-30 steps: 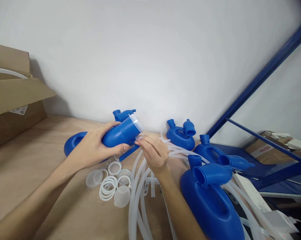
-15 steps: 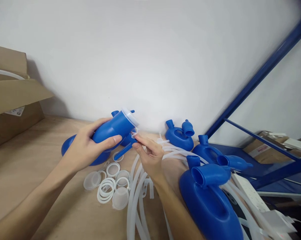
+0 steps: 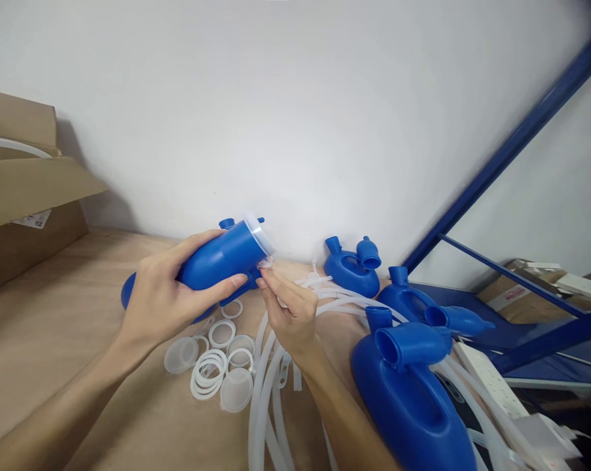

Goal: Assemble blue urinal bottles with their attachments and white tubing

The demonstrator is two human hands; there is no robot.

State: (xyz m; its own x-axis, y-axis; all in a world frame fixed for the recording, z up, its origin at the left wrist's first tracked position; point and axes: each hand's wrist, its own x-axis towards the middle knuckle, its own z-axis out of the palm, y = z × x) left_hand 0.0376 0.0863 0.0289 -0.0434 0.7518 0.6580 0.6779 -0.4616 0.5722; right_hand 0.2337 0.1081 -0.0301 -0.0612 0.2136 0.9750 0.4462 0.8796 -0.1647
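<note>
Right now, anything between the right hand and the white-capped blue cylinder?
Nothing visible: right hand is at the translucent tab beside the white cap; left hand grips the blue cylinder behind the cap.

Left hand (image 3: 165,288) wrapped in grip, thumb (image 3: 221,290) below fingers; right hand (image 3: 294,309) bunched, fingertips just beyond left thumb.

A wooden tabletop (image 3: 177,425) is carrying a cardboard box (image 3: 35,245) at its left end, flap hanging open. White rings (image 3: 196,384) and translucent discs (image 3: 236,390) are lying clustered near the middle, some rings overlapping. Pale tubes (image 3: 257,412) are curving just beside them on the right. Farther right, three blue bottles (image 3: 393,399) are standing in a staggered row. A mostly hidden bottle (image 3: 128,292) left of the rings seems to be resting on the wood too.
</note>
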